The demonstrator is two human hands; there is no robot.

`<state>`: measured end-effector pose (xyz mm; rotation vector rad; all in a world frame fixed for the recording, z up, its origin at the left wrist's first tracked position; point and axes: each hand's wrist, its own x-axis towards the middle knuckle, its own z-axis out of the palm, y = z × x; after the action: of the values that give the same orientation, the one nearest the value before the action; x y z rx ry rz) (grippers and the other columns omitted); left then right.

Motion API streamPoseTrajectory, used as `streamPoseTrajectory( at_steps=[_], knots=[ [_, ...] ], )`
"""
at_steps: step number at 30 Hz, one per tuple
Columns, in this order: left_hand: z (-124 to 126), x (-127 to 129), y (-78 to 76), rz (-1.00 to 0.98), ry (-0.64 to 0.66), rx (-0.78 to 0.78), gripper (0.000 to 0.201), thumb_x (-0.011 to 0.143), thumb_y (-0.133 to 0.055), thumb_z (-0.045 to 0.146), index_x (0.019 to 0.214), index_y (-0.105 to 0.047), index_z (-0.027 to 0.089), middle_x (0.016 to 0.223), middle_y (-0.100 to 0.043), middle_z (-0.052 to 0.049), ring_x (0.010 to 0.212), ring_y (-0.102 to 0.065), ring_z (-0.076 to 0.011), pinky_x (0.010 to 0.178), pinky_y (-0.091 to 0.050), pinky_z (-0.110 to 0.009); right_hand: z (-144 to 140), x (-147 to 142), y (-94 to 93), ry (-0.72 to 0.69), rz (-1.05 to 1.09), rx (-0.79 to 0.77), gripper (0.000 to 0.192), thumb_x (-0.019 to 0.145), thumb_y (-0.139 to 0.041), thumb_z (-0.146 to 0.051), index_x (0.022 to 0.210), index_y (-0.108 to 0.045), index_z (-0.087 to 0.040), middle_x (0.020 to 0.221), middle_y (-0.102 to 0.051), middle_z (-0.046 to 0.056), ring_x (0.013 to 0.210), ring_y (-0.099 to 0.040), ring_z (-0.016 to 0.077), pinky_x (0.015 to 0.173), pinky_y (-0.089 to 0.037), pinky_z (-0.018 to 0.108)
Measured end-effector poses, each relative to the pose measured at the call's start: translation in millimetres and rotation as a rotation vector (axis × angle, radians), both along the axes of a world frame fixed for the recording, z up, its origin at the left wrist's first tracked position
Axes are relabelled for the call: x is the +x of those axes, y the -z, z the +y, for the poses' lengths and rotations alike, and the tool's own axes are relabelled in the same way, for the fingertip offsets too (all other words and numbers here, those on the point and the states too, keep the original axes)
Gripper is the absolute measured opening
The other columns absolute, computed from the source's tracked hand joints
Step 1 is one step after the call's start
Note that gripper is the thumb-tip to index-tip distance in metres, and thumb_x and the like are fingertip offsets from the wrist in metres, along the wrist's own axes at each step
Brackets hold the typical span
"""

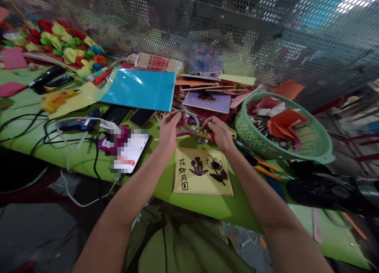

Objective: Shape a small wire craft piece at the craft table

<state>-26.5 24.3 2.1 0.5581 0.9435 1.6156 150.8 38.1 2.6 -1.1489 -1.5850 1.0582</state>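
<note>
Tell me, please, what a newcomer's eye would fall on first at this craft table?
Probably the yellow picture card with its purple flower and butterfly, lying at the near edge of the green table between the forearms. Just beyond it the left hand pinches something small and the right hand rests on the clutter. A green basket of paper scraps stands on the right.

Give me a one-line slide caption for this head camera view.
Both hands, left hand and right hand, work small pieces above a yellow flower card on a cluttered green table.
</note>
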Motion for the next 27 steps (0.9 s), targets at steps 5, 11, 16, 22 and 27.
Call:
streamPoseTrajectory(
  at_steps=[5, 11, 16, 22, 27],
  knots=[
    [0, 0, -0.1, -0.014, -0.011, 0.004, 0.009, 0.077, -0.077, 0.025, 0.081, -0.070, 0.021, 0.075, -0.072, -0.001, 0.066, -0.066, -0.0123, 0.072, -0.057, -0.029, 0, 1, 0.9, -0.011, -0.016, 0.058, 0.024, 0.087, -0.050, -0.041, 0.071, -0.054, -0.024, 0.066, -0.064, 0.001, 0.064, -0.049, 0.0153, 0.064, -0.043, 0.028],
    [1, -1, -5.0, -0.012, -0.039, -0.013, 0.007, 0.077, -0.076, 0.023, 0.080, -0.070, 0.021, 0.074, -0.072, -0.001, 0.066, -0.066, -0.0122, 0.072, -0.056, -0.029, 1, 3, 6.5, -0.035, -0.229, 0.128, 0.029, 0.087, -0.058, -0.043, 0.066, -0.058, -0.022, 0.061, -0.060, -0.001, 0.059, -0.047, 0.0147, 0.060, -0.037, 0.027],
    [-1, -2, -8.7, -0.038, -0.034, -0.016, 0.009, 0.076, -0.077, 0.023, 0.078, -0.069, 0.021, 0.075, -0.071, -0.001, 0.068, -0.067, -0.0128, 0.075, -0.057, -0.031, 6, 5, 14.5, -0.090, -0.464, 0.366, 0.029, 0.074, -0.063, -0.013, 0.099, -0.072, -0.022, 0.094, -0.076, 0.005, 0.085, -0.064, 0.0237, 0.076, -0.048, 0.035],
    [-3, 0, -8.9, -0.028, 0.005, -0.011, 0.008, 0.078, -0.076, 0.024, 0.080, -0.069, 0.021, 0.072, -0.070, 0.000, 0.066, -0.067, -0.0123, 0.073, -0.056, -0.030, 10, 1, 27.8, -0.100, -0.755, 0.528, 0.035, 0.086, -0.053, -0.006, 0.107, -0.076, -0.022, 0.116, -0.075, 0.011, 0.103, -0.063, 0.0306, 0.090, -0.048, 0.045],
    [-2, 2, -4.4, -0.016, 0.035, -0.001, 0.008, 0.077, -0.076, 0.022, 0.081, -0.071, 0.020, 0.071, -0.073, -0.001, 0.065, -0.067, -0.0129, 0.075, -0.057, -0.031, 10, -2, 26.1, -0.084, -0.797, 0.558, 0.012, 0.091, -0.063, -0.023, 0.094, -0.075, -0.022, 0.119, -0.074, 0.012, 0.106, -0.061, 0.0322, 0.090, -0.046, 0.047]
  ],
)
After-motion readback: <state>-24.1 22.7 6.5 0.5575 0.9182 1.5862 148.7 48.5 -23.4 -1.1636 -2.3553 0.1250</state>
